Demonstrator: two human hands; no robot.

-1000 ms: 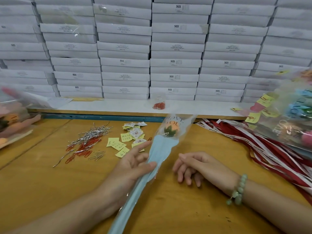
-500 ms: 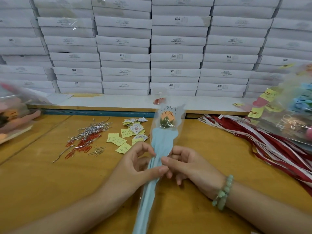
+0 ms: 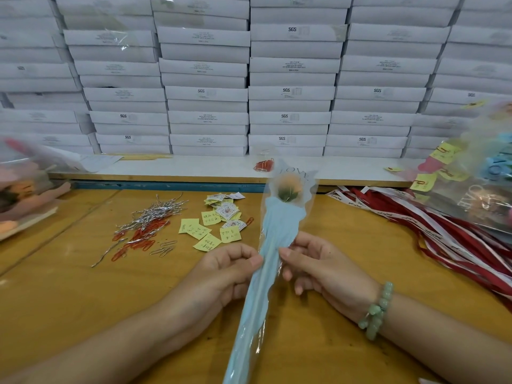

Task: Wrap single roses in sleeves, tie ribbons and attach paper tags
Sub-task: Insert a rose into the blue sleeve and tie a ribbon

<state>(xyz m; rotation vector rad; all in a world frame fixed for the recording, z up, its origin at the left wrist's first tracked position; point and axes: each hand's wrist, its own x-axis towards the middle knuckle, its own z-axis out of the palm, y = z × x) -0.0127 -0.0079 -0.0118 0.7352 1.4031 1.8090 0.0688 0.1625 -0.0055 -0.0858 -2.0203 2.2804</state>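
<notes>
White boxes (image 3: 207, 92) walled the back of the counter (image 3: 69, 300). Red ribbons (image 3: 457, 245) lay heaped on the right, handy for tying. The sleeve (image 3: 266, 286) rose above the counter, pinched mid-length by the left hand (image 3: 224, 270) and right hand (image 3: 321, 267), probably gathering it snug below the rose (image 3: 288, 187). Yellow tags (image 3: 210, 228) lay nearby.
</notes>
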